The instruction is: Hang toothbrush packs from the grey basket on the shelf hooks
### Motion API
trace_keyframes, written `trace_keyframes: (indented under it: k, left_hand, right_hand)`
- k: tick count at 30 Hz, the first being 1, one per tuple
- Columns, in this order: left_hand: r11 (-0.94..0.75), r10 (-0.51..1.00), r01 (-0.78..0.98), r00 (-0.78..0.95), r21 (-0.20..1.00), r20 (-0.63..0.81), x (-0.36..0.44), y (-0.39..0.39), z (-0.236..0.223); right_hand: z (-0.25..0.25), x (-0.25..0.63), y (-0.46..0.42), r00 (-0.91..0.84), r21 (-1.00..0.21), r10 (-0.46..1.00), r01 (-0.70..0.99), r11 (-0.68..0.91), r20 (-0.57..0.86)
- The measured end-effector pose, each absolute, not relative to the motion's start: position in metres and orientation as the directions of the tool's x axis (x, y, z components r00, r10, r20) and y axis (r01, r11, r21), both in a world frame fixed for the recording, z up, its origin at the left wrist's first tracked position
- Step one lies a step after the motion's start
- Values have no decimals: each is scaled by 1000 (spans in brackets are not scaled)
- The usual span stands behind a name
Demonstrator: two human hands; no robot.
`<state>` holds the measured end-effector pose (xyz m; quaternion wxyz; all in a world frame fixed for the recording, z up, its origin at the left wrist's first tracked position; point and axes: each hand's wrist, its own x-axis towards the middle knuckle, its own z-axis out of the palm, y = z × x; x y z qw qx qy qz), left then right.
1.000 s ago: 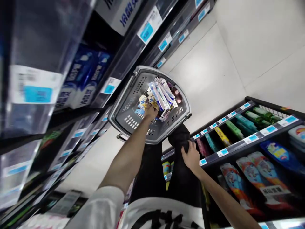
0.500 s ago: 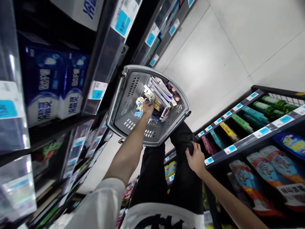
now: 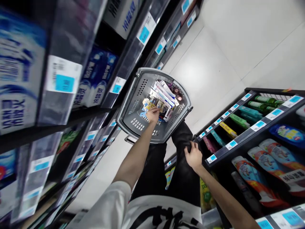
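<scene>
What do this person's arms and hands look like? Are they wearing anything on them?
The left arm has a short, plain, whitish sleeve, and the forearm is bare. The right arm's forearm is bare too; its sleeve is out of the picture. The left hand and right hand show no gloves, watch or bracelet.

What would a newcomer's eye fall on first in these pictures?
Probably the grey basket at the centre, with pale packages inside and the left hand in among its goods. The right hand rests on the black trousers at the knee; bright orange-and-blue packs stand out on the shelves at lower right.
</scene>
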<state>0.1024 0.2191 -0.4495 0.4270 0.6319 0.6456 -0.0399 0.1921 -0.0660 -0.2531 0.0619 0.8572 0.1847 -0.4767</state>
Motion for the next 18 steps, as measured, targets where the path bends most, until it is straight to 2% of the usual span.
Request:
trace_keyframes:
  k: [5, 9, 13, 18]
  left_hand:
    - [218, 829, 749, 197, 625, -524, 82, 193, -368]
    - [238, 833, 638, 253, 732, -491, 55, 181, -262]
    - [280, 837, 479, 303, 832, -456, 12, 175, -138]
    - [363, 844, 268, 312, 892, -437, -74, 165, -6]
  right_hand:
    - [-247, 144, -75, 518, -55, 243, 350, -935, -821]
    - [-211, 99, -63, 513, -111, 193, 185, -976, -836]
    - [-132, 59, -41, 535, -242, 244, 74, -967, -809]
    - [-3, 7, -41, 586, -537, 429, -13, -844, -688]
